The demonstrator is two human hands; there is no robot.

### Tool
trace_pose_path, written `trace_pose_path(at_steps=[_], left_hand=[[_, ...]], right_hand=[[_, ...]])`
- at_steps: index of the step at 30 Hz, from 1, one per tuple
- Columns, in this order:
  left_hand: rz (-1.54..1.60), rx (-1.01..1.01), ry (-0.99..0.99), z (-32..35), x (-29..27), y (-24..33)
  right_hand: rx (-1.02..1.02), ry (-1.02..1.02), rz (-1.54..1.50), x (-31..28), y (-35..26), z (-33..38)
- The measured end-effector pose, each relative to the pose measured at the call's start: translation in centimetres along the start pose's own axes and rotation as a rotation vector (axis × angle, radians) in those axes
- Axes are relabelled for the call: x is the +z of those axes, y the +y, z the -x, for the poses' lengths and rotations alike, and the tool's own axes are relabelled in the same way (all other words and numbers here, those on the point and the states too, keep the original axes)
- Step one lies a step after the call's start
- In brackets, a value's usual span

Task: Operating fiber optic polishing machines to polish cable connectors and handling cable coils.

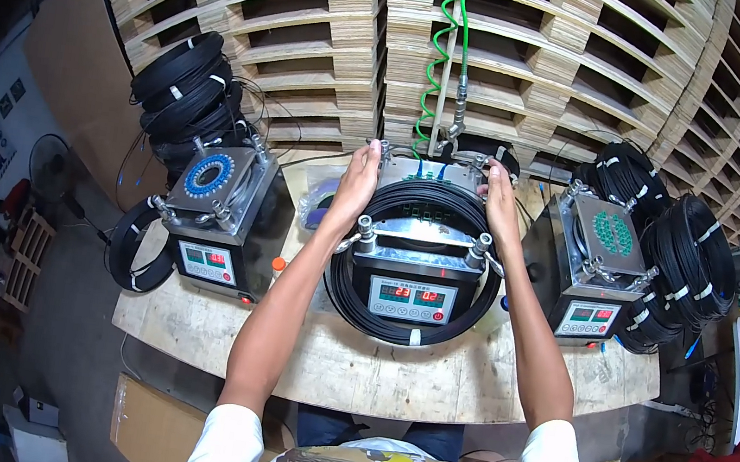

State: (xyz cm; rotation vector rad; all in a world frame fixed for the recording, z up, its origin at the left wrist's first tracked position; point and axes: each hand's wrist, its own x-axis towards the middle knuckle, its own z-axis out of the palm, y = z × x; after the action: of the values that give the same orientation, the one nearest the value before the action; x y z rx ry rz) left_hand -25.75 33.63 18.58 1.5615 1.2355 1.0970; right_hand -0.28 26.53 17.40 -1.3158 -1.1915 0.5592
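A polishing machine (412, 302) with a red and green number display stands in front of me. A large coil of black cable (415, 338) is looped around it, its near side hanging below the display. My left hand (357, 187) reaches past the coil to the far left corner clamp (385, 151), fingers closed about it. At the far right corner, my right hand (502, 209) is closed about the matching clamp (480, 165). Both grips are partly hidden by the hands. Two near corner clamps (365, 228) stand untouched, their levers pointing outward. A metal plate (417, 230) lies between them.
Similar machines stand at left (205, 209) and right (598, 261), topped by blue and green connector rings. Black cable coils (187, 90) pile behind the left one, more coils (689, 254) beside the right. A green spiral air hose (436, 71) hangs before stacked pallets (305, 17).
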Motion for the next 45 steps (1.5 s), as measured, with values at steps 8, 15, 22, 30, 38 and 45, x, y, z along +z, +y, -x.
trace_pose_path(at_steps=[8,15,22,30,38,45], left_hand=[[0.042,0.001,-0.053,0.4,0.0,0.8],[0.082,0.01,-0.048,0.6,0.1,1.1],[0.079,-0.041,0.005,1.0,0.0,1.6],[0.138,-0.043,-0.096,0.9,-0.2,1.4],[0.191,-0.064,-0.102,1.0,-0.2,1.6],[0.125,-0.039,-0.054,1.1,-0.1,1.6]], right_hand=[[0.015,0.012,0.012,0.0,0.2,0.0],[0.034,-0.046,0.042,-0.3,0.3,-0.3],[-0.009,0.011,0.034,0.0,0.1,0.0],[-0.044,0.043,0.001,0.2,0.2,0.1],[-0.073,-0.007,0.044,-0.1,0.8,-0.4],[-0.074,0.02,0.024,0.1,1.0,-0.4]])
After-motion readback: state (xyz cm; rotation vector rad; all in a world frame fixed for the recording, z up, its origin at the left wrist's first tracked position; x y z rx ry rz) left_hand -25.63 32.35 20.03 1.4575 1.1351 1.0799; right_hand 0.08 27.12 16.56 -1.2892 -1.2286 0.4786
